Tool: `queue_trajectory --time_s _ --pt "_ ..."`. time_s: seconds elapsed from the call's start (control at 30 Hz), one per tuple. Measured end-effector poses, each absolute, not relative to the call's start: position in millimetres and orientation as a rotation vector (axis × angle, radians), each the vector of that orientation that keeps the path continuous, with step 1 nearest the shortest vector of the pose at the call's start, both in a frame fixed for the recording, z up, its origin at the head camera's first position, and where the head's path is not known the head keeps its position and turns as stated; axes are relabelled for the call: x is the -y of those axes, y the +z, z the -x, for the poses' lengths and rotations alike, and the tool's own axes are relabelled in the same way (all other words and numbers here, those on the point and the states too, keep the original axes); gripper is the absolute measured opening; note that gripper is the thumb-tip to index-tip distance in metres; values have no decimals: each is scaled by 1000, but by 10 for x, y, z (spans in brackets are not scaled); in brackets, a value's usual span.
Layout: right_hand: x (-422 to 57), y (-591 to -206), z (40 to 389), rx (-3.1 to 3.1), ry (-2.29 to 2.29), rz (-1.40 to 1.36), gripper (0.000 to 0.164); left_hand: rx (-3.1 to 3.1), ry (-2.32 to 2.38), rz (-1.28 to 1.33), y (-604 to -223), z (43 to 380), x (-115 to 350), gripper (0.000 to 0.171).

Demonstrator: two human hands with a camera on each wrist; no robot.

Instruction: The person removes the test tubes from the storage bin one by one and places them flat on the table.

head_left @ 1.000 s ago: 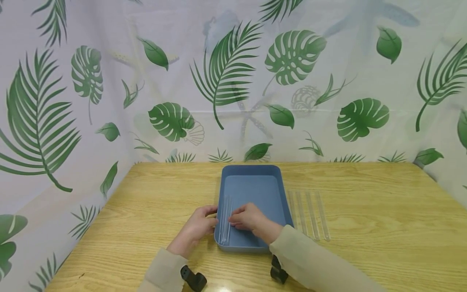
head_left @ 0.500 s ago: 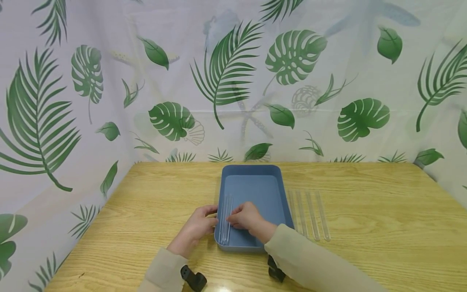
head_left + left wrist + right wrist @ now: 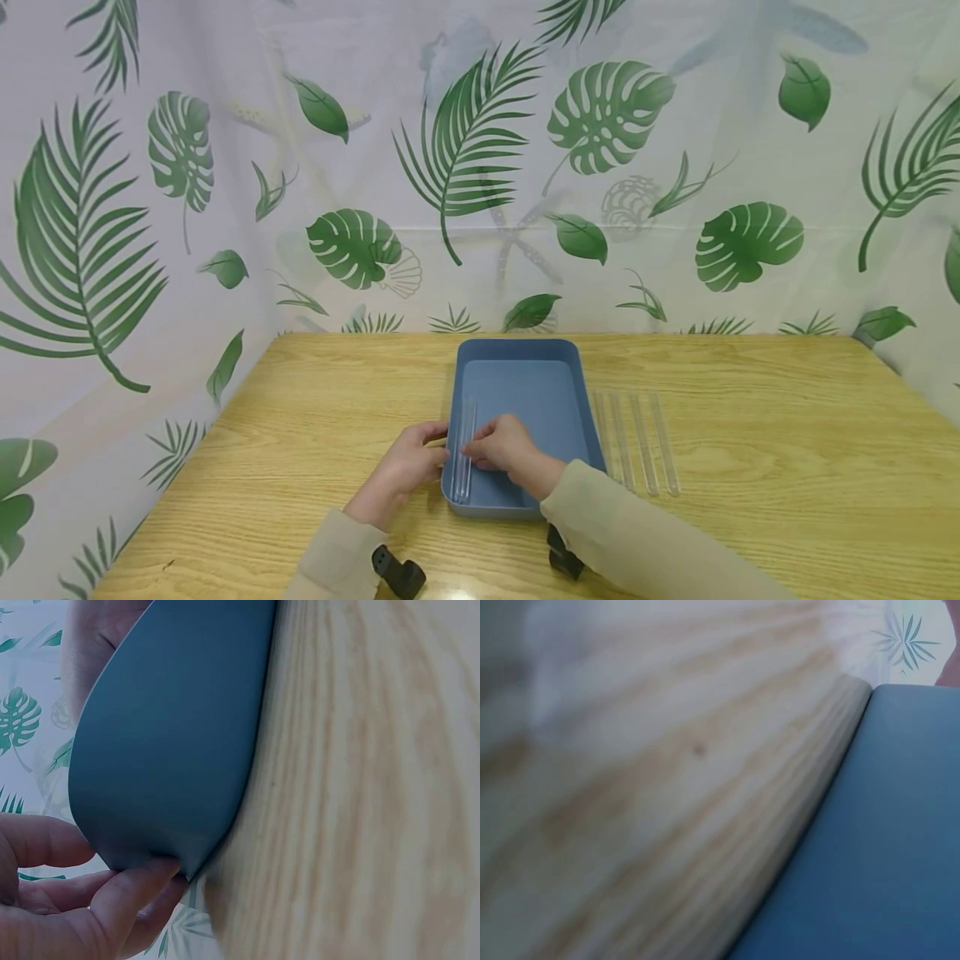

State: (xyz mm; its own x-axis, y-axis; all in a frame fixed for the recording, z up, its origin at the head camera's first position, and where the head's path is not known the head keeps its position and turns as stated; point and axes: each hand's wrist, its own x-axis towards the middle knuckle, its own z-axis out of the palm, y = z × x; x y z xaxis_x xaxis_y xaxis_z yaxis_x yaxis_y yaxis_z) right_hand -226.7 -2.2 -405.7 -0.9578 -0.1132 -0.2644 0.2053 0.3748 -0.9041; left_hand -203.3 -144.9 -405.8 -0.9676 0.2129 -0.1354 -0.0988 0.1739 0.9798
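A blue rectangular tray sits on the table. Along its left wall lie clear test tubes, side by side and lengthwise. My right hand reaches into the tray and pinches the rightmost of these tubes between thumb and fingertips. Outside the tray, my left hand touches the left wall. The left wrist view shows its fingers against the outer wall, one near the rim and others near the base. In the right wrist view the fingers are hidden; only the tray's outer side and tabletop appear.
Several more clear test tubes lie in a row on the wooden table, just right of the tray. A leaf-patterned cloth hangs behind the table and along its left side.
My right hand has shifted slightly left, and the pinched test tube has moved closer to the tubes at the left wall. My left hand has stayed at the tray's side.
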Motion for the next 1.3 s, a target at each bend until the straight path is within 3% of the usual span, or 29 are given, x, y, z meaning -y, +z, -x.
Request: queue_trajectory --time_s 0.4,0.83,1.3 --pt "10 -4027 2266 -2320 -1607 -84 14 -2201 1872 -94 -4042 2024 1444 45" --pt "-132 -3922 2253 -2283 -1623 -74 25 -2196 1885 -80 -4060 2043 1438 45" --pt "-550 -3692 2207 -2237 -1692 -40 29 -2169 1922 -119 -4075 2040 1439 46"
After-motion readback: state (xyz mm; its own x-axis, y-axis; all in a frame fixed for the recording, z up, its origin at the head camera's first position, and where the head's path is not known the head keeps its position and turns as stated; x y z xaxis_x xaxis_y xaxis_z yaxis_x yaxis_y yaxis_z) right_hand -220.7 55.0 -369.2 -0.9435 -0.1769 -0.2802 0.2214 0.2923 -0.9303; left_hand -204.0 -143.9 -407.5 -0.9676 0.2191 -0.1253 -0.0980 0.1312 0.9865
